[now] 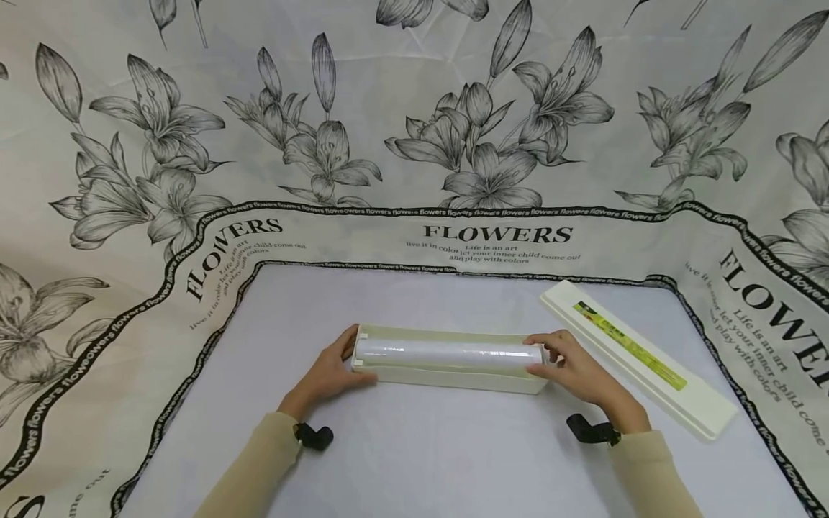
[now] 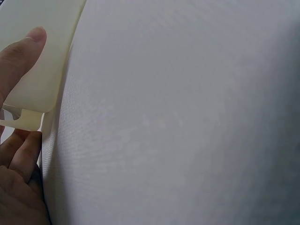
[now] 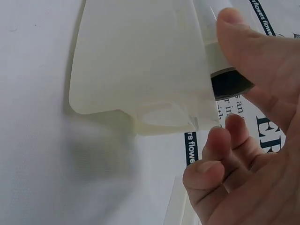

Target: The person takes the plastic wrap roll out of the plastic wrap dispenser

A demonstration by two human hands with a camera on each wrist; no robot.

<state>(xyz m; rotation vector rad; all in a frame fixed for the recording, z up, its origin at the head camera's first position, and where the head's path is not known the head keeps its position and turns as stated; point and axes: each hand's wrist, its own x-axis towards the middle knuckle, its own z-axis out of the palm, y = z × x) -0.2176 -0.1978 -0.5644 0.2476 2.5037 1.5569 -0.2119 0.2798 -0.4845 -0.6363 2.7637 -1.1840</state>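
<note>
A long cream plastic dispenser box (image 1: 447, 380) stands lidless on the table, with a shiny roll of plastic wrap (image 1: 447, 352) lying along its open top. My left hand (image 1: 332, 367) grips the box's left end. In the left wrist view, the left thumb (image 2: 28, 51) lies along the box's front wall (image 2: 42, 79) and the fingers are at its end. At the opposite end, my right hand (image 1: 576, 367) pinches the roll between thumb and index finger. In the right wrist view, the roll's dark open end (image 3: 229, 84) sticks up past the box wall (image 3: 140, 61); the other fingers are curled near the box's corner.
The long cream lid (image 1: 631, 360), bearing a yellow-green label, lies diagonally on the table to the right of the box. White cloth (image 1: 427, 460) covers the table. Behind it hangs fabric (image 1: 363, 237) printed with flowers and lettering.
</note>
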